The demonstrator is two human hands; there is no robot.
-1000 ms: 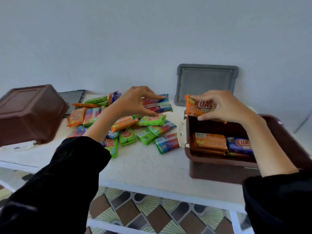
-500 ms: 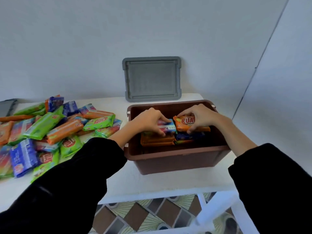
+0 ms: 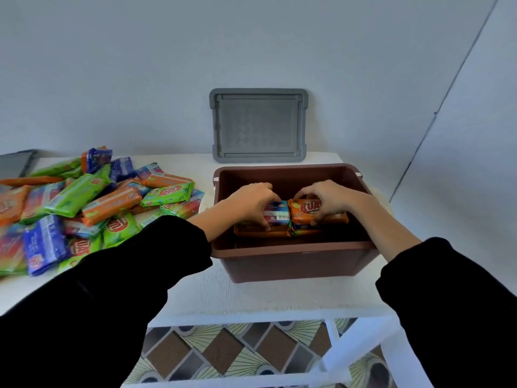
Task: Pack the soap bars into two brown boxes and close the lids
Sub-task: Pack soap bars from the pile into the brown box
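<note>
An open brown box stands on the white table, right of centre. Inside it lie several wrapped soap bars in a stack. My left hand is inside the box and pinches a blue and red soap bar on top of the stack. My right hand grips an orange soap bar beside it, also on the stack. A heap of green, orange and blue soap bars covers the left of the table.
A grey lid leans upright against the wall behind the box. Another dark lid shows at the far left edge. The table's front edge is near me, with patterned floor tiles below.
Both hands carried their soap bars from the heap and box rim down into the box. The view swung right, so the second brown box at the left is out of sight.
</note>
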